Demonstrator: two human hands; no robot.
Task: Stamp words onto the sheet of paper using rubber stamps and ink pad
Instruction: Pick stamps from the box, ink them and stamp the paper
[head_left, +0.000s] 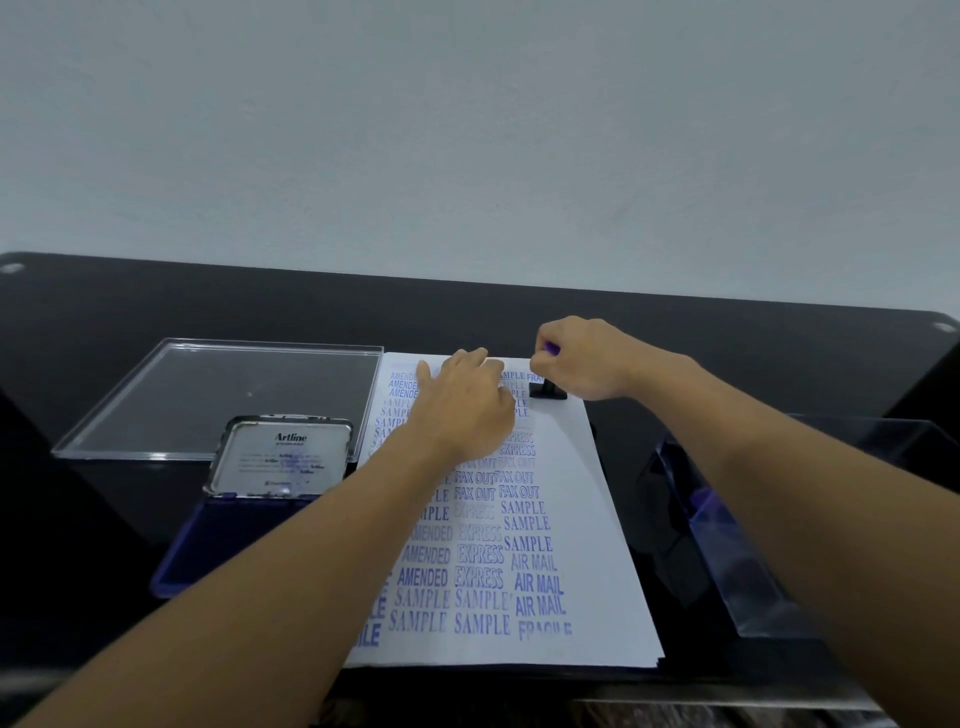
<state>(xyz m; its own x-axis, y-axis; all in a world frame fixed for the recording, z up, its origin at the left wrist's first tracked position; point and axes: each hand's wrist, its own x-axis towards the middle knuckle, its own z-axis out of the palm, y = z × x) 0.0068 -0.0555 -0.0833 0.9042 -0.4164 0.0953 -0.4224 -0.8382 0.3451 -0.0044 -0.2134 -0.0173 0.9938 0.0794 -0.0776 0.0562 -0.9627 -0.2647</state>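
Two hands work over the dark counter, and we read the layout from the left. A clear plastic lid lies flat at the far left, out of the way. Just in front of it the ink pad sits open with its hinged cover propped up, just beside the left edge of the sheet of paper. We take it that it is kept close so re-inking is a short reach. The sheet lies mid-counter, already filled with columns of blue words. On its upper part the left hand rests palm down, fingers straight and released, gripping nothing; we judge it pins the paper against sliding. At the sheet's far right corner the stamp stands upright with its base on the paper, next to a print beginning FRA. The right hand has its fingers clenched round the purple handle, seemingly bearing down. Further right a clear box holds dark shapes, probably more stamps, within reach.
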